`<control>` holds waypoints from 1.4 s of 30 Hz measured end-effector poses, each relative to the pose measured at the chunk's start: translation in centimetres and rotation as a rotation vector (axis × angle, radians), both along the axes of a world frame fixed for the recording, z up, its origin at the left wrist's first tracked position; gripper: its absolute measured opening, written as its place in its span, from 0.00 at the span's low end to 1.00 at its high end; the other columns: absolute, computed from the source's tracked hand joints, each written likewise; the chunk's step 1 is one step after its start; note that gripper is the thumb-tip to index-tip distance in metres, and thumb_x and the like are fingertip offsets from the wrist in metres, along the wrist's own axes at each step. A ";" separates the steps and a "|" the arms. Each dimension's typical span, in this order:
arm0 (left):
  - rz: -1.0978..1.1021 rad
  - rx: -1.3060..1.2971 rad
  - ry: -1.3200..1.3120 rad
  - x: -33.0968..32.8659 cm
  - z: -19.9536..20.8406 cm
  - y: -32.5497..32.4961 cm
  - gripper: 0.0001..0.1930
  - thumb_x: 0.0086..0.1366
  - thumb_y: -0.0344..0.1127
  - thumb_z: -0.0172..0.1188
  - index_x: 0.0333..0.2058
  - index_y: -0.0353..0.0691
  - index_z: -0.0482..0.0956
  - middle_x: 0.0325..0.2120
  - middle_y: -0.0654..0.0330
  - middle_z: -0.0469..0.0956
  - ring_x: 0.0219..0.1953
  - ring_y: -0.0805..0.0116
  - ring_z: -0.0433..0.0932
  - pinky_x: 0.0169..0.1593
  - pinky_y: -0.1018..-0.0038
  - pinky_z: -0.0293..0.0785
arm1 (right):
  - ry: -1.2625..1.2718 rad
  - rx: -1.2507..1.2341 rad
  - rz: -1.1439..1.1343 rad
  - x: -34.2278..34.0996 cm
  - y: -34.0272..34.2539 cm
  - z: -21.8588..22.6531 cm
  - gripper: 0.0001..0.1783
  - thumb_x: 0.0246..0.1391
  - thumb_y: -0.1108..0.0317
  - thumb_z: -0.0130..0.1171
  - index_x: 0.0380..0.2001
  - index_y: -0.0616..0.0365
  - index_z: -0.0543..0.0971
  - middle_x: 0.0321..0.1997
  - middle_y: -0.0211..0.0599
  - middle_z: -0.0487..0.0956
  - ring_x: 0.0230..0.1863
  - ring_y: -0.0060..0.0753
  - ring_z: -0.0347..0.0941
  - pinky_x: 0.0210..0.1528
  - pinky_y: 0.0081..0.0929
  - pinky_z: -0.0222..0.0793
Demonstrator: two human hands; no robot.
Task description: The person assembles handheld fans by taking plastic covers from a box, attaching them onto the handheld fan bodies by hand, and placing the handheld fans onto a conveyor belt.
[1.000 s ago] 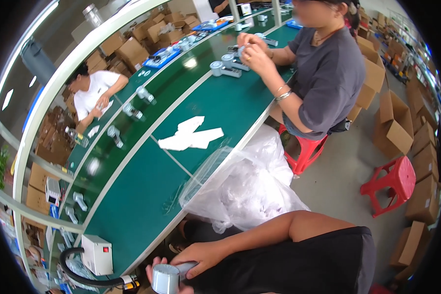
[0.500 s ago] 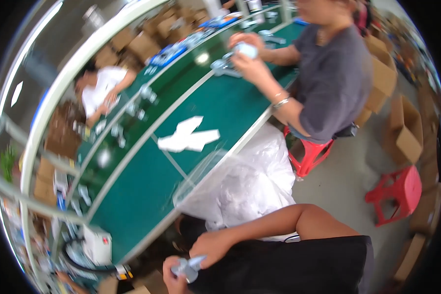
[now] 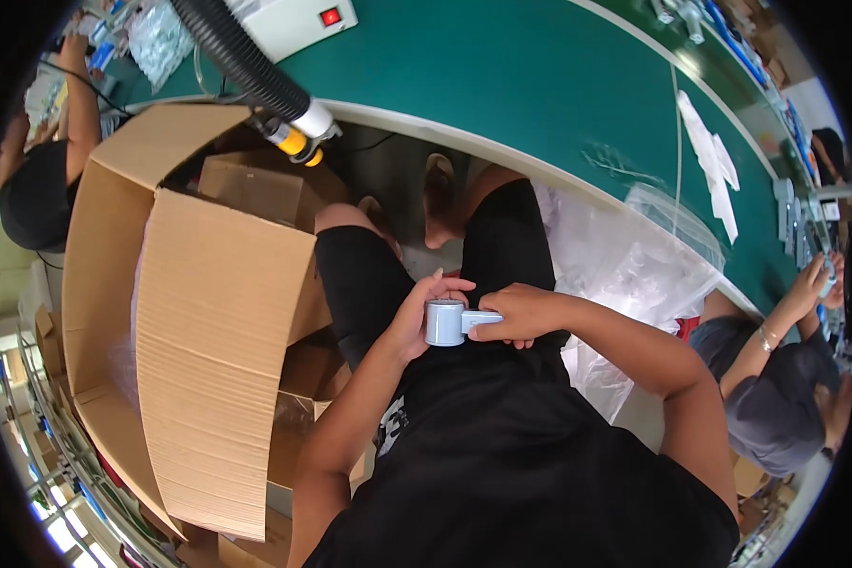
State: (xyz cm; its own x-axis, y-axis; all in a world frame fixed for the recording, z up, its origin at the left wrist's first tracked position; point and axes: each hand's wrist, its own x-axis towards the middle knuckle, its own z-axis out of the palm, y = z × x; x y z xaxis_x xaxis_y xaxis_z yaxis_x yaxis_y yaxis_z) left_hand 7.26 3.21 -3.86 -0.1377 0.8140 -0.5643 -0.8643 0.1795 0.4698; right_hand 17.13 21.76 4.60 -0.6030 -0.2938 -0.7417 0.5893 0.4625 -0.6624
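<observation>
Above my lap I hold a light-blue device [image 3: 444, 324] with a short, cylinder-shaped head and a flat handle; its exact kind I cannot make out. The head rests against the palm and fingers of my left hand [image 3: 413, 318], which cups it from the left with some fingers reaching over behind its top. My right hand [image 3: 521, 312] is closed on the handle, thumb lying along it. The device lies sideways, handle toward the right.
A large cardboard box [image 3: 218, 350] with raised flaps stands at my left. Beyond my knees runs a green workbench [image 3: 502, 85] bearing a white machine [image 3: 293, 24], whose black hose [image 3: 241, 62] hangs over the edge. Clear plastic sheeting [image 3: 606, 275] and a co-worker [image 3: 767, 398] are at right.
My view has swung left and down to my lap, bringing the cardboard box into sight. The light-blue device stays in my hands, now lying sideways with its handle to the right.
</observation>
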 end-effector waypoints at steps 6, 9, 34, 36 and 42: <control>0.068 0.023 0.000 -0.6 -2.7 -1.5 0.26 0.72 0.52 0.41 0.48 0.35 0.76 0.27 0.60 0.78 0.30 0.73 0.77 0.37 0.78 0.72 | -0.109 0.033 0.042 -2.7 -2.5 -0.3 0.28 0.60 0.45 0.53 0.34 0.66 0.72 0.23 0.42 0.78 0.22 0.34 0.79 0.25 0.29 0.76; 0.098 0.053 0.000 -0.9 -3.4 -1.3 0.25 0.72 0.51 0.41 0.47 0.35 0.76 0.27 0.60 0.78 0.29 0.73 0.76 0.36 0.78 0.71 | 0.052 0.204 0.100 -3.1 -3.7 -0.9 0.29 0.59 0.45 0.53 0.34 0.68 0.73 0.25 0.51 0.79 0.26 0.46 0.80 0.31 0.37 0.76; 0.246 0.101 0.205 0.4 -2.2 -0.4 0.21 0.70 0.48 0.44 0.40 0.35 0.76 0.28 0.57 0.77 0.34 0.65 0.77 0.43 0.71 0.72 | 0.655 0.588 0.075 0.6 -2.8 -1.4 0.24 0.46 0.46 0.60 0.36 0.57 0.78 0.24 0.44 0.81 0.27 0.49 0.79 0.31 0.47 0.75; 0.272 0.002 0.120 0.9 -2.1 -0.1 0.23 0.70 0.52 0.42 0.42 0.36 0.75 0.30 0.56 0.78 0.34 0.61 0.78 0.37 0.64 0.76 | 0.977 0.646 -0.010 3.1 -3.0 -1.6 0.26 0.42 0.50 0.64 0.40 0.56 0.76 0.30 0.44 0.80 0.30 0.49 0.79 0.31 0.46 0.73; 0.002 -0.030 0.068 2.0 1.8 -0.3 0.28 0.69 0.57 0.37 0.47 0.38 0.75 0.42 0.56 0.79 0.37 0.56 0.80 0.38 0.55 0.78 | 1.042 0.659 -0.015 5.0 -3.0 -3.2 0.28 0.39 0.57 0.69 0.43 0.58 0.74 0.27 0.43 0.80 0.29 0.45 0.80 0.29 0.41 0.75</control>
State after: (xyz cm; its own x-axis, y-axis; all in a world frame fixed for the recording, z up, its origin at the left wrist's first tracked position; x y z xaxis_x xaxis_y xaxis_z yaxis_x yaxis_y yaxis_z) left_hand 9.30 2.95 -2.10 -0.1780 0.7968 -0.5774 -0.8311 0.1925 0.5218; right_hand 22.17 18.76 1.40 -0.9952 -0.0337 0.0918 -0.0726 0.8838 -0.4623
